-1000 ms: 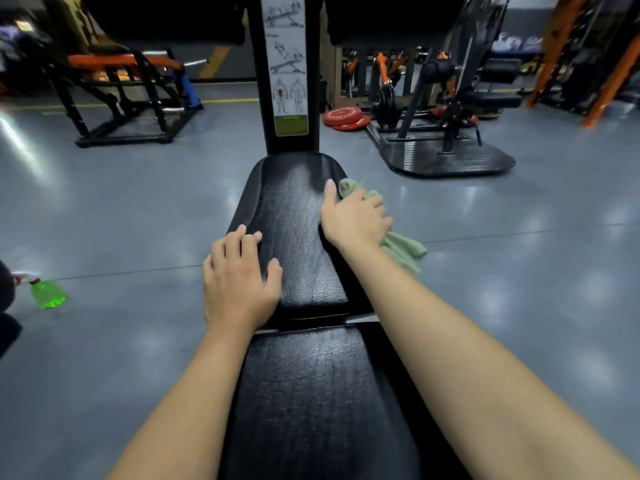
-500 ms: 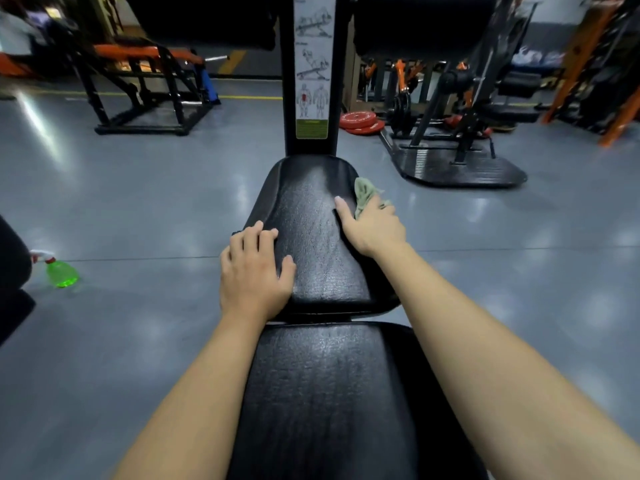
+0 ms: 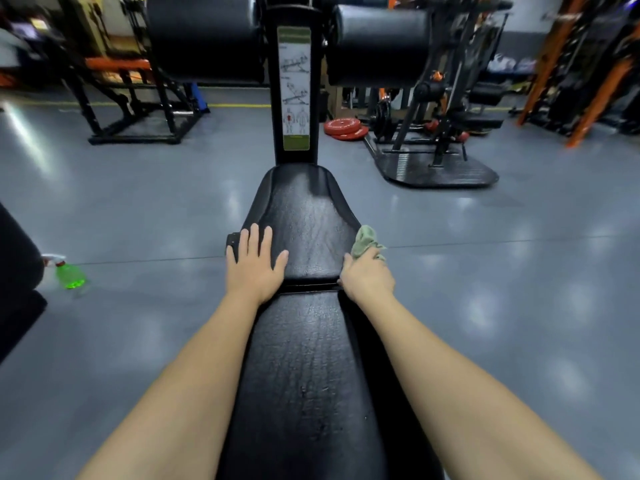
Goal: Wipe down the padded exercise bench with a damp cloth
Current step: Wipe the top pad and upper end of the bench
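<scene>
The black padded bench (image 3: 304,358) runs away from me in two pads, the far seat pad (image 3: 304,216) ending at an upright post. My left hand (image 3: 254,265) rests flat on the seat pad's left near corner, fingers straight. My right hand (image 3: 367,277) grips a pale green cloth (image 3: 363,239) against the seat pad's right edge, just ahead of the gap between the pads. The cloth bunches up above my fingers; the rest of it is hidden under the hand.
A green spray bottle (image 3: 69,273) lies on the grey floor at the left. The post carries an instruction label (image 3: 294,88) between two black roller pads (image 3: 377,43). Red weight plates (image 3: 344,128) and a machine on a black mat (image 3: 436,168) stand at the right rear.
My right hand has slid the cloth back toward me along the seat pad's right edge, from its middle to near the gap. My left hand has stayed on the left corner.
</scene>
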Motion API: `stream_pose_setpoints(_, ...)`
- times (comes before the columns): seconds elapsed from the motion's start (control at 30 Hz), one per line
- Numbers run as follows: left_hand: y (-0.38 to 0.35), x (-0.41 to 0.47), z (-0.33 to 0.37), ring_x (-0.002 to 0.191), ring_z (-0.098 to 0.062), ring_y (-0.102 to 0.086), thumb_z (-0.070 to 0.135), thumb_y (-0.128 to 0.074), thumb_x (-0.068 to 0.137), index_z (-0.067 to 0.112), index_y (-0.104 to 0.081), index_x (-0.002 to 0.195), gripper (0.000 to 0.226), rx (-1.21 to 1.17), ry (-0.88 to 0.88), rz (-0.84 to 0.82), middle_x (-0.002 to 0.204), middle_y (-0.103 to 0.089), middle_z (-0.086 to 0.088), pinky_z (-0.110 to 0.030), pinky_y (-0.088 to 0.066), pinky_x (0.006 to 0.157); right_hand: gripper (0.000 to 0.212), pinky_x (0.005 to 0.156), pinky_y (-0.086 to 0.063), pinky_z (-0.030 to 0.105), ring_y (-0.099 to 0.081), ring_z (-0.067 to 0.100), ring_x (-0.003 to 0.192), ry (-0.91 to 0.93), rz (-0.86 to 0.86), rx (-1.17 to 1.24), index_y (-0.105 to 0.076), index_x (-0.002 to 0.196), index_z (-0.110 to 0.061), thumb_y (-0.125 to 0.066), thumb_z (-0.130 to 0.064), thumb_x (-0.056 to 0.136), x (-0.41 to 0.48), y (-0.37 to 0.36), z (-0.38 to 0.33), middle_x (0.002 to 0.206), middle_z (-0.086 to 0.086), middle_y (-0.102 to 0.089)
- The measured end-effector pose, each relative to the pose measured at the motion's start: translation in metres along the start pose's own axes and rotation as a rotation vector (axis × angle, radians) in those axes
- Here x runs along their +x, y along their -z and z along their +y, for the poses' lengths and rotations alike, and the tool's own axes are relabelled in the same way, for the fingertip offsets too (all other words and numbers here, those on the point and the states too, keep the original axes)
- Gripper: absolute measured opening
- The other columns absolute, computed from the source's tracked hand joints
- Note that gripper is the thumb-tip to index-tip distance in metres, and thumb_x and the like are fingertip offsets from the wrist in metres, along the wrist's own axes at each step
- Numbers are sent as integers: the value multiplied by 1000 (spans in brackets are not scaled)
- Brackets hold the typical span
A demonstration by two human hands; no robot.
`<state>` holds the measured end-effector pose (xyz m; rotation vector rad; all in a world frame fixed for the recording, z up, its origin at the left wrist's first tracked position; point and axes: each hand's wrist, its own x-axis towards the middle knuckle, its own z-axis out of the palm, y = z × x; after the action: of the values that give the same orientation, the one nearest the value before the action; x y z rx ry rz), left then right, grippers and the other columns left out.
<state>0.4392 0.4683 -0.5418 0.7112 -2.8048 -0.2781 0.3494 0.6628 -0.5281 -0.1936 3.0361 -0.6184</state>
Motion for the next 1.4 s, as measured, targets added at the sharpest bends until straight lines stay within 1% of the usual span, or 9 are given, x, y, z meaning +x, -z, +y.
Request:
stream_pose_setpoints(0.13,-13,-34,-8,143,-25,-43,45,-33,102,15,-52,147,58,-140,-51,349,152,-51,-8,-46,-34,115,52,97,-45,47,-49,43,120,73,189,-42,-31,149,-2,-43,-13,100,-11,-19,2,134,28,-49)
stream_pose_setpoints(0.27,-10,-30,-4,124,-23,-52,39,-42,99,12,-54,139,50,-163,-41,458,135,-59,-4,-40,-41,101,55,95,-47,55,-48,44,115,451,432,172,-60,133,-3,-60,6,79,-2,-32,-33,126,26,-54)
stream_pose_setpoints(0.5,-17,-27,-11,117,-37,-49,38,-42,99,3,-49,138,53,-314,17,641,131,-53,-17,-49,-43,99,62,114,-40,39,-48,25,137,966,-126,421,-41,153,-29,-56,-10,96,18,-16,-133,155,5,-44)
stream_pose_setpoints(0.57,-15,-27,-12,125,-37,-45,39,-41,99,1,-43,146,60,-353,32,654,141,-48,-19,-46,-37,108,69,121,-28,39,-38,16,145,963,-227,262,-25,159,-41,-59,-34,99,21,-19,-133,162,-4,-35)
stream_pose_setpoints(0.7,-11,-30,-11,144,-31,-33,49,-35,101,14,-35,157,66,-391,5,582,160,-35,-11,-45,-33,118,59,126,-17,37,-27,7,151,916,-237,338,-37,153,-47,-58,-53,98,20,-19,-102,164,-11,-30)
stream_pose_setpoints(0.9,-8,-26,-17,154,-7,-15,76,-37,90,41,-43,151,70,-543,8,352,168,-18,12,-42,-34,119,45,122,-29,41,-45,24,143,831,374,170,-61,140,-15,-42,-28,101,18,-48,-40,153,7,-49)
stream_pose_setpoints(1.13,0,0,-1,155,-34,15,93,-35,78,49,1,159,99,-190,4,137,168,15,-17,-50,0,127,47,128,-10,37,-35,17,147,633,316,371,-66,128,-10,-45,-30,91,19,-46,-40,152,7,-50)
stream_pose_setpoints(1.3,15,60,-13,149,-45,-24,86,-38,85,48,-7,159,89,-240,145,9,169,-5,-17,-52,-28,118,48,125,-20,30,-48,8,139,538,206,768,-75,108,-11,-33,-27,93,21,-30,-32,133,-7,-64)
stream_pose_setpoints(1.4,21,98,-13,125,-44,-53,63,-32,102,35,-32,150,56,-194,208,67,154,-36,-13,-48,-42,100,50,127,-11,35,-24,2,149,574,273,369,-57,142,-17,-32,-36,103,20,-40,-44,158,-4,-42)
